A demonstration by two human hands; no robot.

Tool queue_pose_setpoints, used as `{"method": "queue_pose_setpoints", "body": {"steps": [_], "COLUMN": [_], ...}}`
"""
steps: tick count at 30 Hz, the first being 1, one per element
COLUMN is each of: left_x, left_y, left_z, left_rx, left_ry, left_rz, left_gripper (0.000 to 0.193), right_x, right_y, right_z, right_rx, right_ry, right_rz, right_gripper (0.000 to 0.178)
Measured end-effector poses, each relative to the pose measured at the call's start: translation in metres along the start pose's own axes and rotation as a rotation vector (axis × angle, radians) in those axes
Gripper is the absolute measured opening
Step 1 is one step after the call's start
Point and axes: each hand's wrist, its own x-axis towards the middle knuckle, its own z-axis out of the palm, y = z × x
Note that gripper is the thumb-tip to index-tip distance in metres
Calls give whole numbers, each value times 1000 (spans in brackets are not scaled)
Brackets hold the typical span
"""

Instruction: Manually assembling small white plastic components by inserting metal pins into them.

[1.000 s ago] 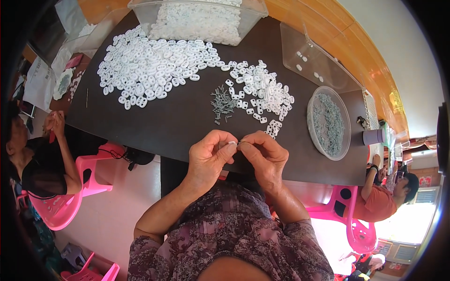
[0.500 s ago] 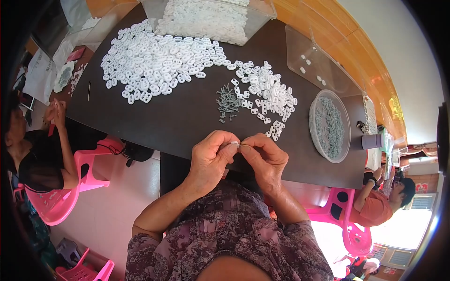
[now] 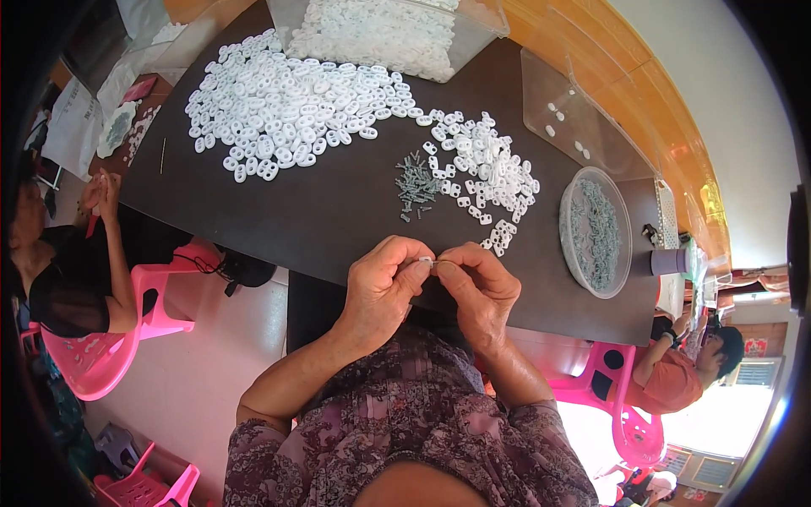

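Note:
Above the near edge of the dark table [image 3: 312, 215], my two hands meet fingertip to fingertip. My left hand [image 3: 380, 287] pinches a small white plastic piece [image 3: 427, 260] between thumb and forefinger. Against it, my right hand [image 3: 481, 291] is closed in a pinch; the thin thing at its fingertips is too small to name. Just beyond my hands lie a small heap of grey-green screw-like parts [image 3: 416, 182] and a heap of white two-holed pieces [image 3: 498, 173]. Farther left spreads a bigger pile of white oval two-holed pieces [image 3: 279, 110].
A clear bin [image 3: 481, 38] full of white pieces stands at the far edge. To the right are a clear tray [image 3: 541, 106] with a few pieces, a round tub [image 3: 564, 241] of grey-green parts and a purple-grey cylinder [image 3: 669, 262]. People sit on pink chairs [image 3: 110, 359] at both sides.
The view has shifted slightly, so the table's things appear a little farther right and lower. My hands keep the same pinch on the small white piece.

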Motion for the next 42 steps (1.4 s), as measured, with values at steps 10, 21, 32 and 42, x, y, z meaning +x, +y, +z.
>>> {"method": "queue_pose_setpoints", "body": {"steps": [10,21,32,42], "left_x": [0,-2,-1,-3], "left_y": [2,-3,-8,-3], "left_z": [-1,4,6,6], "left_rx": [15,226,327,218], "left_ry": [1,64,146,90], "left_rz": [-1,187,353,268], "left_gripper": [3,10,16,11], "right_x": [0,5,10,15], "right_y": [2,5,3,-8], "right_z": [1,-1,-3,-5], "right_rx": [-35,-278,-345,-407], "right_ry": [3,-29,-101,-172], "right_rz": [-16,-184,-174,-213], "right_gripper": [7,11,7,3]}}
